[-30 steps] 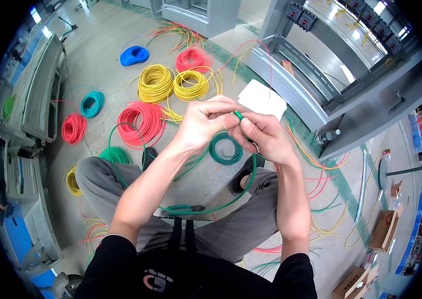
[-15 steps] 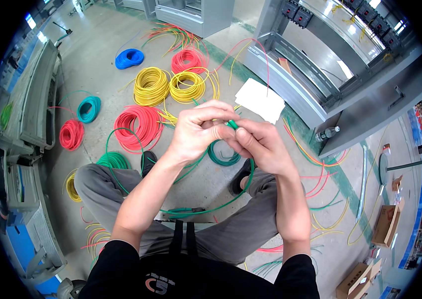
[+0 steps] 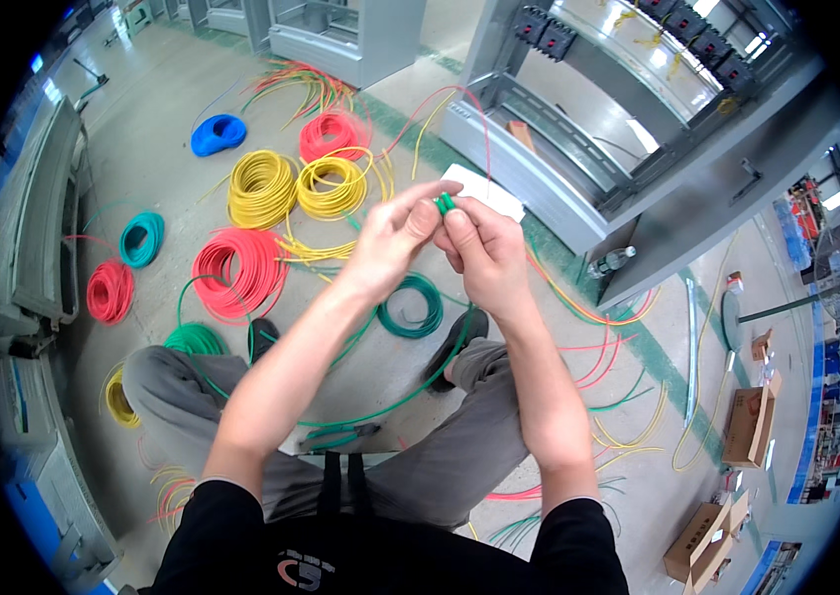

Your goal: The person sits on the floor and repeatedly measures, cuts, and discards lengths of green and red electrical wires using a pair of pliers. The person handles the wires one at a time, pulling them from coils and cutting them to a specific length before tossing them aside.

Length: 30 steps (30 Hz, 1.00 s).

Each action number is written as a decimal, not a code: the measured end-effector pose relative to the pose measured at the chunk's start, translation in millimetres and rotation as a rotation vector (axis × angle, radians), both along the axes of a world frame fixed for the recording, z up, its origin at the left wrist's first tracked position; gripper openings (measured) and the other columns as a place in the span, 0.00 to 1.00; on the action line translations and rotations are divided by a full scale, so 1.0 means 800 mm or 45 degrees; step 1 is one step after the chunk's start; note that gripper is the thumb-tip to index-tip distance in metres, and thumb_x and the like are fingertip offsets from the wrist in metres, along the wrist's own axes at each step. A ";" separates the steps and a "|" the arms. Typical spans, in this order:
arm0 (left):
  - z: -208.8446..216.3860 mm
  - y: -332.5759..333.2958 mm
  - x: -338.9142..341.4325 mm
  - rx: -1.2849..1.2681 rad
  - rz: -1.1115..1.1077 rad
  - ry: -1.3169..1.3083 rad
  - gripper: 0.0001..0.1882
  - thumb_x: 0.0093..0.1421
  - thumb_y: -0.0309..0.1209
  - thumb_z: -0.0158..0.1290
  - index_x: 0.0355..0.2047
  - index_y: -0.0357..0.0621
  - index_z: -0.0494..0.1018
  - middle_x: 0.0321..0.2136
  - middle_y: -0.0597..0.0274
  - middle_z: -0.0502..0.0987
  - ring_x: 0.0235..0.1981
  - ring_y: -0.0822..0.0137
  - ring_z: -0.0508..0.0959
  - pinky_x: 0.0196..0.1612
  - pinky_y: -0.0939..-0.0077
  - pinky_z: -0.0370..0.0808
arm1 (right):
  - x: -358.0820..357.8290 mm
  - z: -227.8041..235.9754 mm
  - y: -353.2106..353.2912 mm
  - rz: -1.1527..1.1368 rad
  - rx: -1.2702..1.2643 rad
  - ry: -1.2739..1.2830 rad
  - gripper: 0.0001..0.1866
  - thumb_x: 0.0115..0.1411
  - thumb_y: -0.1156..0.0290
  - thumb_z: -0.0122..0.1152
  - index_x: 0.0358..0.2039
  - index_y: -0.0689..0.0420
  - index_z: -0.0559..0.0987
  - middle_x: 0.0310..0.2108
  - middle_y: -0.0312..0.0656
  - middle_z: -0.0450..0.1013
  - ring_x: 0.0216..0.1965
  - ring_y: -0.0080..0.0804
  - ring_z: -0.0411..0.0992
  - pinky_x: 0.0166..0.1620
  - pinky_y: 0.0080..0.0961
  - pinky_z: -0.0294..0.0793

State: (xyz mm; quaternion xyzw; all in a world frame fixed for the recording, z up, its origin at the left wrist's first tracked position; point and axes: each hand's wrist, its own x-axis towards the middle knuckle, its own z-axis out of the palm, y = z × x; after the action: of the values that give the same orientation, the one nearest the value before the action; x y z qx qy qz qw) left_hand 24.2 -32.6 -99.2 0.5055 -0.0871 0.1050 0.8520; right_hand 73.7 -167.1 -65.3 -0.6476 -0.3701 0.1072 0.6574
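L hand & R hand meet just above ctr of frame, fingertips close together. Btwn them: short bright-green plastic-coated wire ends, sticking up past the thumbs. L hand pinches them btwn thumb & fingers; R hand likewise, thumb on the near side, fingers curled under. Exact grip partly hidden by the fingers.

Below, a long thin green insulated wire arcs from under R hand toward lower ctr; can't tell if it joins the held ends. Near its lower end, a green-and-dark hand tool, type unclear, in front of the grey cloth trousers.

Round coil of teal-green wire on the floor just below the hands, btwn the feet. Upper L of ctr: two round yellow wire coils, side by side, w/ a large pinkish-red wire coil below & a small bright-blue wire coil farther up.

White flat paper sheets lie just beyond R hand, partly covered by it, next to a grey metal cabinet frame, upper R. Clear plastic bottle lies by the cabinet's base, R of ctr. Open brown cardboard boxes, lower R.
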 end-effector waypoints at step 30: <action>-0.040 -0.121 0.017 0.399 0.417 0.327 0.12 0.62 0.30 0.50 0.24 0.37 0.74 0.13 0.71 0.67 0.12 0.78 0.63 0.16 0.81 0.58 | 0.124 -0.008 -0.028 0.163 0.566 0.728 0.20 0.67 0.59 0.44 0.45 0.66 0.69 0.31 0.43 0.70 0.26 0.24 0.67 0.29 0.21 0.68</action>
State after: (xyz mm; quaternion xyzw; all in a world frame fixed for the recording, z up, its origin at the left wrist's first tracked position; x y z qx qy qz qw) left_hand 37.9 -129.6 -131.5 0.6478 0.0896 0.1618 0.7390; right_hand 173.2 -189.6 -71.8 -0.4085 -0.2254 0.2417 0.8508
